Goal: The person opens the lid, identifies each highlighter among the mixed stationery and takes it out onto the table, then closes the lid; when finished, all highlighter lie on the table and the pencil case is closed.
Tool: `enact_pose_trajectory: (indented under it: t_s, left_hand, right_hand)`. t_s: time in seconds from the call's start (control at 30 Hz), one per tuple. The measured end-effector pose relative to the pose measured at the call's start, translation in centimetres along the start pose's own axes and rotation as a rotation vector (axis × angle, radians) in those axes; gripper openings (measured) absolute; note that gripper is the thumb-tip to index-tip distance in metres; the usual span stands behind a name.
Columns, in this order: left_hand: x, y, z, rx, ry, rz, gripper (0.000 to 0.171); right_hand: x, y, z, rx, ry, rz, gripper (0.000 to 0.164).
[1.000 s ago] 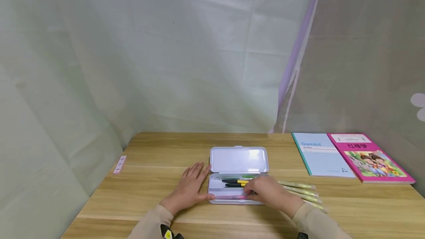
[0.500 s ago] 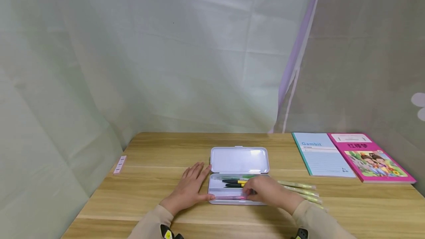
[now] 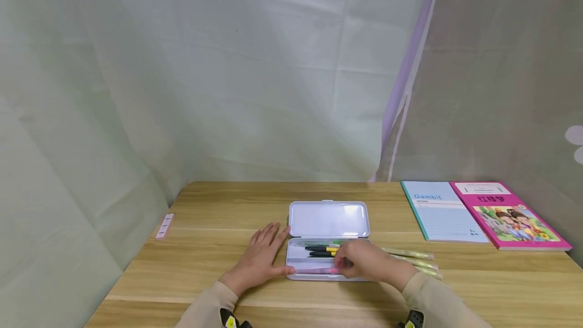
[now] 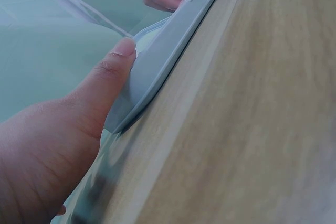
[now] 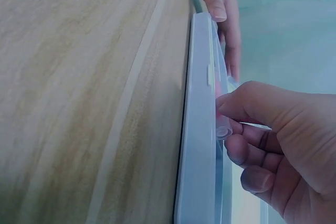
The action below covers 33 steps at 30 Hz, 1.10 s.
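A white pencil case (image 3: pixel 329 219) lies on the wooden table with its lid folded back. Inside its front compartment is a pink pen (image 3: pixel 314 271), and my right hand (image 3: pixel 369 262) pinches that pen near its right end between thumb and fingers. The right wrist view shows the pen's clear round end (image 5: pixel 223 131) sticking out by the fingertips. Black-and-yellow pens (image 3: pixel 321 254) lie in the rear compartment, partly hidden behind my right hand. My left hand (image 3: pixel 255 261) rests with fingers spread at the case's left side, its thumb (image 4: pixel 118 61) touching the front left corner.
Several pale yellow pens (image 3: pixel 421 264) lie right of the case, partly covered by the right arm. Farther right are a light blue notebook (image 3: pixel 444 216) and a pink book (image 3: pixel 512 221). A small pink-and-white strip (image 3: pixel 164 226) sits at the table's left edge.
The right forearm has shifted very slightly, so its sleeve covers more of the pale yellow pens. Both hands otherwise hold the same positions, with the pink pen still in the front compartment.
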State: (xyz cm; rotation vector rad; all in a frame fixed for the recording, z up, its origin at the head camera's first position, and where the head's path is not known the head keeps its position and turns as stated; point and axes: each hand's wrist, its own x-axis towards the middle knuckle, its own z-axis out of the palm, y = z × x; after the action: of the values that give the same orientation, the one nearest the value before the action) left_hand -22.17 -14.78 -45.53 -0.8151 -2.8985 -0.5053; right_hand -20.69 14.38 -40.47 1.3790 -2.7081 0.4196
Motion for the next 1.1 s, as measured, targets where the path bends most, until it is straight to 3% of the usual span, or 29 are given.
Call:
enact_pose_trajectory:
  t_s: [0.5, 1.0, 1.1]
  left_hand:
    - [-0.1, 0.0, -0.1, -0.009, 0.001, 0.0, 0.097]
    - [0.0, 0.0, 0.1, -0.004, 0.0, -0.003, 0.097]
    - [0.0, 0.0, 0.0, 0.0, -0.002, -0.003, 0.097]
  right_hand:
    - [-0.3, 0.0, -1.7, 0.157, -0.069, 0.146, 0.012]
    - [-2.5, 0.0, -4.4, 0.198, -0.022, 0.231, 0.009]
    - [-3.3, 0.2, -4.6, 0.199, 0.014, 0.205, 0.011]
